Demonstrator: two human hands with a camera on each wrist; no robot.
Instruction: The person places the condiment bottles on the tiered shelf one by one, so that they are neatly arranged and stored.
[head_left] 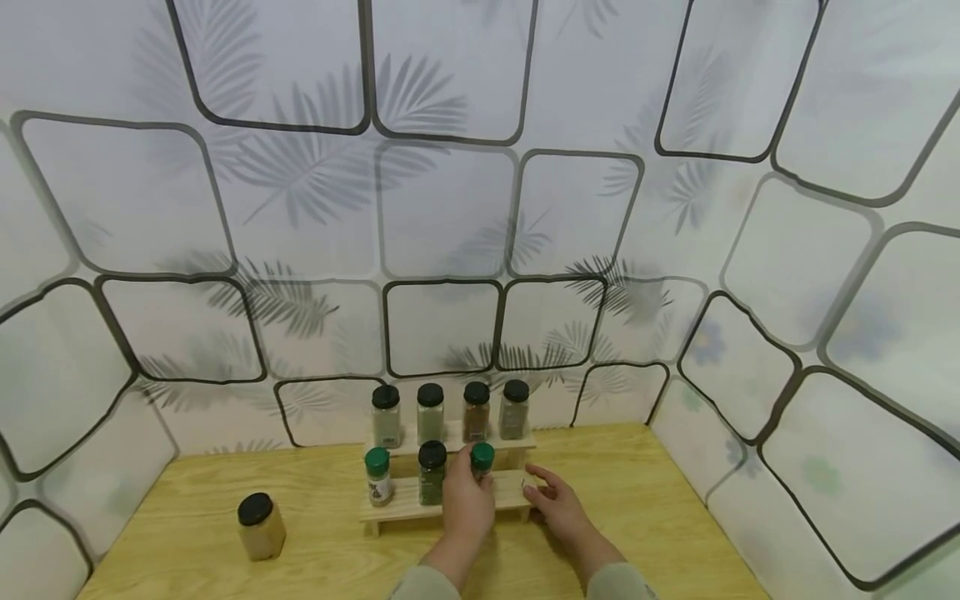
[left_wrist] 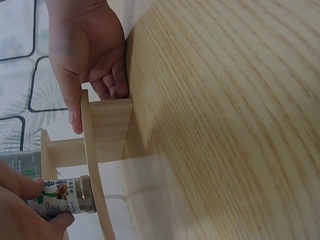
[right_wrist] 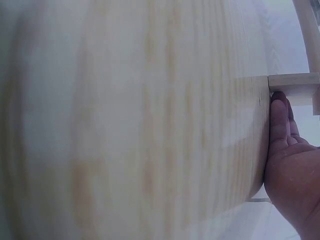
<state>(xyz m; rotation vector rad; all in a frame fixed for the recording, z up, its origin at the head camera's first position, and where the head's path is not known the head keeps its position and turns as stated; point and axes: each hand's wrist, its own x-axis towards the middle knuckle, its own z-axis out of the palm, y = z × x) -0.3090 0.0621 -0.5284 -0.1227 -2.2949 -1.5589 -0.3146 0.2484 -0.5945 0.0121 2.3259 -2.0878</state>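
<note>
My left hand (head_left: 468, 500) grips a small green-capped spice jar (head_left: 482, 457) at the right part of the lower tier of a two-step wooden rack (head_left: 401, 498). In the left wrist view, the jar's white label (left_wrist: 61, 196) faces out, and its base is at the lower shelf; I cannot tell whether it touches. My right hand (head_left: 558, 504) holds the rack's right end, its thumb (left_wrist: 74, 107) over the shelf and the other fingers lower, by the end support. Beside the left hand, a black-capped jar of green herbs (head_left: 432, 475) stands on the same tier.
Another green-capped jar (head_left: 378, 479) stands at the lower tier's left end. Several black-capped jars, one with reddish contents (head_left: 476, 414), line the upper tier. A black-capped tan jar (head_left: 260, 527) stands on the wooden table (head_left: 202, 500) at left. Patterned walls (head_left: 442, 217) enclose the back and sides.
</note>
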